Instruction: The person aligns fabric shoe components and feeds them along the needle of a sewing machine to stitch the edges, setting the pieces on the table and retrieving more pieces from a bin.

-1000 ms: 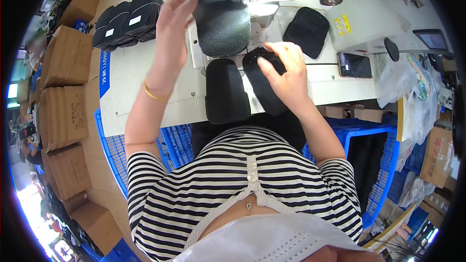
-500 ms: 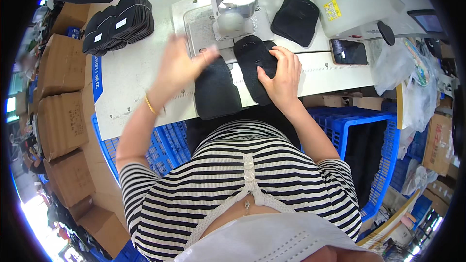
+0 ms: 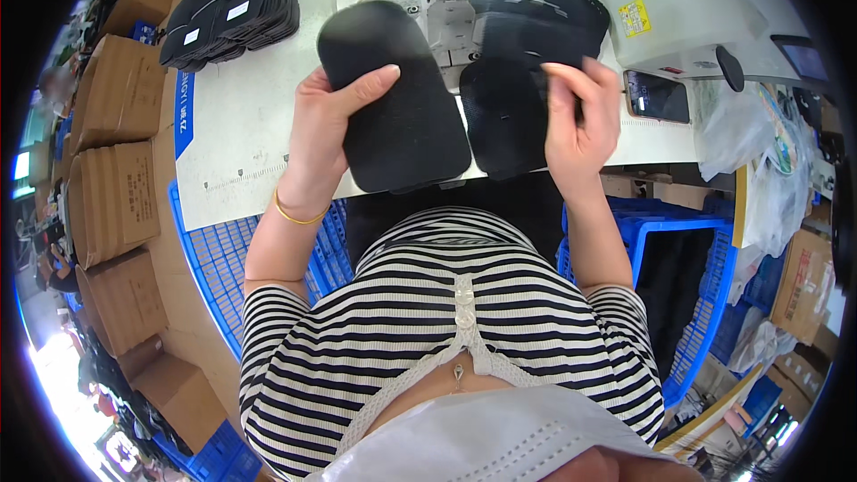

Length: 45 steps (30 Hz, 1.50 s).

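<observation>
My left hand (image 3: 335,116) grips a black rounded fabric panel (image 3: 406,112) by its left side, thumb on top, tilted up above the table's front edge. Beside it, a second black panel (image 3: 504,116) with a small slit mark lies at the table edge. My right hand (image 3: 585,116) is at that panel's upper right corner, thumb and forefinger drawn together; what they pinch, if anything, cannot be made out. Behind it, a motion-blurred black panel with pale marks (image 3: 527,13) partly covers the black panels (image 3: 589,22) at the right of the sewing machine (image 3: 446,13).
A tied stack of black panels (image 3: 232,13) sits at the table's far left. A phone (image 3: 658,95) lies at the right, near a whitish machine housing (image 3: 687,13). Blue crates (image 3: 643,223) stand below, cardboard boxes (image 3: 116,196) to the left, plastic bags (image 3: 728,129) to the right.
My left hand has come down and taken hold of the left panel, lifting it. The panel with pale marks has moved away toward the back right. My right hand has shifted right.
</observation>
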Tool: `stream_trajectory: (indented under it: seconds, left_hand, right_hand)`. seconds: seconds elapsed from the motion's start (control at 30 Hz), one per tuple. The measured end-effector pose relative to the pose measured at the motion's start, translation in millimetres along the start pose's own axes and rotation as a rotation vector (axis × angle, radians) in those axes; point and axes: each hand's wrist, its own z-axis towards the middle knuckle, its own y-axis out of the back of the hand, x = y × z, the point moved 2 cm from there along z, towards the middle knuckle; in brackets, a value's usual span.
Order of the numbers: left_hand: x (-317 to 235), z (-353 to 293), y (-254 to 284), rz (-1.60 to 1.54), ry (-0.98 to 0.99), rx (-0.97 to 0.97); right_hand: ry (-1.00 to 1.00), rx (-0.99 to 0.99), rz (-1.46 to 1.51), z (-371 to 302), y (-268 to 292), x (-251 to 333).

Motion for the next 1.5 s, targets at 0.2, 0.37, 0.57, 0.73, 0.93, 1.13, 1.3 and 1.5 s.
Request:
stream_trajectory:
  seconds: [0.2, 0.37, 0.57, 0.73, 0.93, 1.13, 1.3, 1.5]
  left_hand:
    - [2.2, 2.4, -24.7, 0.117, -0.251, 0.034]
    - [-1.3, 3.1, -12.8, 0.004, -0.424, -0.094]
    - [-3.9, 7.8, -7.9, -0.026, -0.419, -0.087]
    - [-7.5, 14.2, -3.8, -0.036, -0.431, -0.068]
    - [-29.6, 35.0, -4.8, 0.053, -0.459, -0.08]
    - [-65.9, 85.3, -12.2, 0.397, -0.311, 0.01]
    - [-77.6, 94.7, -16.7, 0.438, -0.492, 0.038]
    - [-79.5, 100.8, -25.3, 0.665, -0.384, -0.159]
  right_hand:
    - [-0.513, 0.313, 0.873, 14.9, -37.6, 26.6]
    - [-0.393, 0.303, 0.648, -4.0, -26.9, 26.1]
    - [-0.442, 0.312, 0.714, -8.7, -27.7, 28.4]
    - [-0.493, 0.218, 0.753, -3.4, -33.6, 33.0]
    - [-0.604, 0.369, 0.821, 12.6, -38.7, 33.3]
    - [-0.654, 0.445, 0.863, 39.4, -54.3, 23.4]
    - [-0.653, 0.371, 0.947, 50.4, -61.9, 24.0]
    - [-0.702, 0.329, 0.992, 49.7, -62.9, 24.2]
